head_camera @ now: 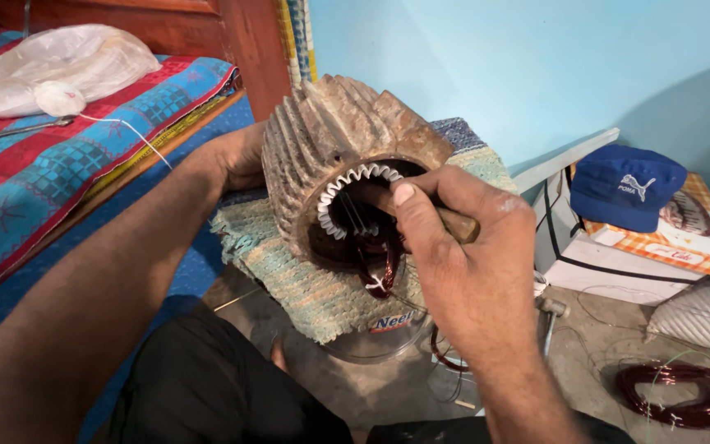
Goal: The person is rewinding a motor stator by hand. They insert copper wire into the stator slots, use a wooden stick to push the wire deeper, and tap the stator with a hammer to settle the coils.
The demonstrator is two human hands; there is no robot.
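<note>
A rusty finned motor stator (347, 156) is propped on a woven mat (306, 279) and steadied behind by the left hand (240, 156); a wooden tool (445, 218), clenched in the right hand (462, 247), is pressed into its copper windings (380, 263).

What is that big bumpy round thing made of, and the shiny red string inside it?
The finned round housing looks like cast metal, dull and rusty brown with worn ribs. The reddish wire looks like coated copper, glossy and coiled. The right hand pushes a likely wooden stick in; the left hand steadies the housing.
</note>
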